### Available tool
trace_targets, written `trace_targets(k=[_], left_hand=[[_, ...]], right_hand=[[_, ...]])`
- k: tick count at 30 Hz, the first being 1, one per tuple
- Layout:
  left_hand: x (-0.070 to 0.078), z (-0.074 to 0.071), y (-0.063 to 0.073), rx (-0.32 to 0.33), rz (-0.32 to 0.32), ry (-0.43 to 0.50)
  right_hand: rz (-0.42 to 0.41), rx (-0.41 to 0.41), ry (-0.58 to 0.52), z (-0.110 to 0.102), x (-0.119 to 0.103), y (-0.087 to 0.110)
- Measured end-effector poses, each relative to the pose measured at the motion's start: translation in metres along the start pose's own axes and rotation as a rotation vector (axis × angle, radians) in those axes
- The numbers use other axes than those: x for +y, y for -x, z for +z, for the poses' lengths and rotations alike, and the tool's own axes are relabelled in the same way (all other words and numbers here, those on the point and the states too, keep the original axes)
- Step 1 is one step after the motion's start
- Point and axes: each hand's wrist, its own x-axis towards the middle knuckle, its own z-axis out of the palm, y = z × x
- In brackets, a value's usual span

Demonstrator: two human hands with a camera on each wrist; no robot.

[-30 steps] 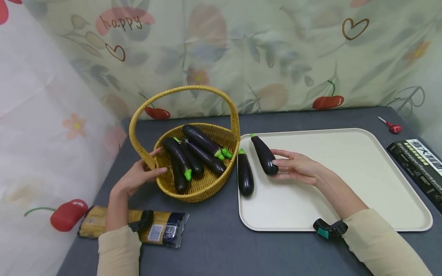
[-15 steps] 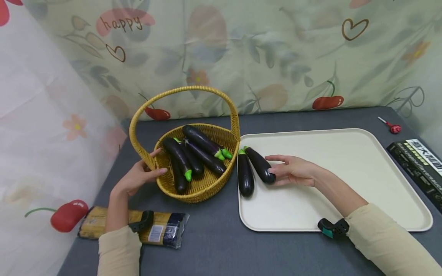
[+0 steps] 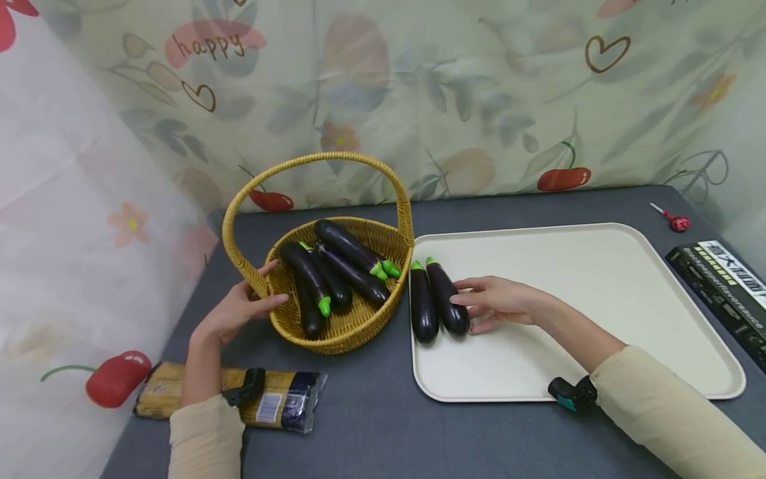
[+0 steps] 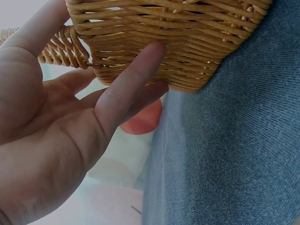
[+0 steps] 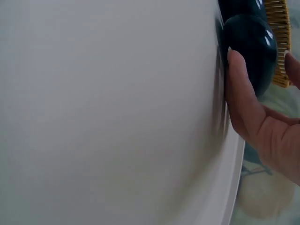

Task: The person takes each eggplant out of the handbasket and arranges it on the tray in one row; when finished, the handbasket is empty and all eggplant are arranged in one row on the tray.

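Note:
In the head view, my left hand (image 3: 236, 309) holds the wicker basket (image 3: 344, 342) at its left rim, around the foot of the tall handle. The left wrist view shows fingers (image 4: 136, 75) lying against the basket's woven outer wall. Several dark eggplants (image 3: 353, 249) with green stems lie inside. On the cream tray (image 3: 574, 299), two eggplants lie side by side along the left edge. My right hand (image 3: 499, 303) touches the inner eggplant (image 3: 445, 299) from its right side, fingers fairly straight. In the right wrist view one fingertip rests along the eggplant (image 5: 253, 51) near the tray surface.
A packet of yellow noodle-like sticks (image 3: 278, 399) lies under my left forearm. Right of the tray are a black box (image 3: 718, 286) with printed lettering and a red lollipop (image 3: 679, 223). Patterned cloth (image 3: 359, 100) hangs behind the grey table (image 3: 371, 426).
My right hand has brought the inner eggplant left and nearer to me, turning it until it lies beside the other one. Its fingers have loosened. The left hand and basket have stayed put.

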Motion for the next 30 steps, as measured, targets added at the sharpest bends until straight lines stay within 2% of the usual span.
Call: trace_targets(k=[5,8,24,30], left_hand=[[-0.0008,0.0012,0.0,0.003,0.001,0.005],[-0.0012,0.0016,-0.0003,0.002,-0.001,0.008],[-0.0002,0.0011,-0.0006,0.006,-0.006,0.007],[-0.0008,0.0009,-0.0004,0.002,0.002,0.007]], right_hand=[[0.002,0.11,0.174,0.0081,-0.0052,-0.0041],[0.003,0.139,0.22,0.0104,-0.0064,-0.0057],[-0.001,0.159,0.136,0.0058,-0.0038,-0.003],[-0.002,0.211,0.215,0.0045,-0.0052,-0.0034]])
